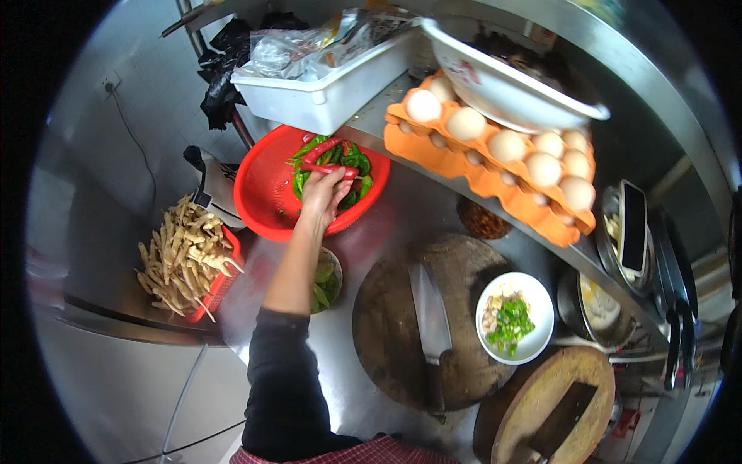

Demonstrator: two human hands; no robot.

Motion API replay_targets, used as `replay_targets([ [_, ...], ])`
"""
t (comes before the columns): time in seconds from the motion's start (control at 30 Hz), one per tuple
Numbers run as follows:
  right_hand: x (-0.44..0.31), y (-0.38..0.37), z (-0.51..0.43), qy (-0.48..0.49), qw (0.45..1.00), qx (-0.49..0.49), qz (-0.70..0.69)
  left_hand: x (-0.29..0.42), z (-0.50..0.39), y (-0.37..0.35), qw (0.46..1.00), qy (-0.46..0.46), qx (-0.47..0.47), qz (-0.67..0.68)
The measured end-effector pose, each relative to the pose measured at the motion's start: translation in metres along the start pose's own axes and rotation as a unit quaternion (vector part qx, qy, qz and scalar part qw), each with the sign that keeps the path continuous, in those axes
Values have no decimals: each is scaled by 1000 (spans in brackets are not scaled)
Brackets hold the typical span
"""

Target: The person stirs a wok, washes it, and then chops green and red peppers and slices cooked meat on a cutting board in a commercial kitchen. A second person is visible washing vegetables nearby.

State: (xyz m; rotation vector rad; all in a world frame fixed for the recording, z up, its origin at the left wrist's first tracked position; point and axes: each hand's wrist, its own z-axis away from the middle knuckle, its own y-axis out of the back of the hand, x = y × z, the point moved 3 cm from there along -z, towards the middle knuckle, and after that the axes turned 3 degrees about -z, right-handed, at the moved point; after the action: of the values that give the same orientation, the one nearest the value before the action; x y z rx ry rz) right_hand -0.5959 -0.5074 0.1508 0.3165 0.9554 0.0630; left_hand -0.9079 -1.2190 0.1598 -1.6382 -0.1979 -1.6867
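Note:
My left hand [324, 194] reaches into a red plastic colander [264, 191], its fingers closed around a red chili pepper [348, 173]. Under and beside it lie more red and green chili peppers [364, 162]. My right hand is out of view. Before me a round wooden chopping block [382, 325] carries a Chinese cleaver-like kitchen knife [430, 313], lying flat with its handle towards me. On the block's right edge stands a white bowl [545, 325] with chopped green pepper [513, 325] and pale minced pieces, perhaps garlic.
A bowl of green slices [324, 281] sits below my forearm. Ginger-like roots [185, 255] fill a red basket [232, 275] at left. Overhead, a metal shelf [377, 110] holds an orange egg tray [429, 151], a white basin [522, 95] and a white bin [278, 95]. Another board [522, 406] leans at lower right.

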Motion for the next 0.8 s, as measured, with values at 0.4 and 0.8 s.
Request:
replay_targets([
  [0.4, -36, 3, 59, 90, 980, 130, 121, -170, 476, -171, 919, -10, -380, -102],
  [0.8, -31, 8, 69, 128, 971, -10, 200, -216, 536, -167, 843, -300, -344, -284],
])
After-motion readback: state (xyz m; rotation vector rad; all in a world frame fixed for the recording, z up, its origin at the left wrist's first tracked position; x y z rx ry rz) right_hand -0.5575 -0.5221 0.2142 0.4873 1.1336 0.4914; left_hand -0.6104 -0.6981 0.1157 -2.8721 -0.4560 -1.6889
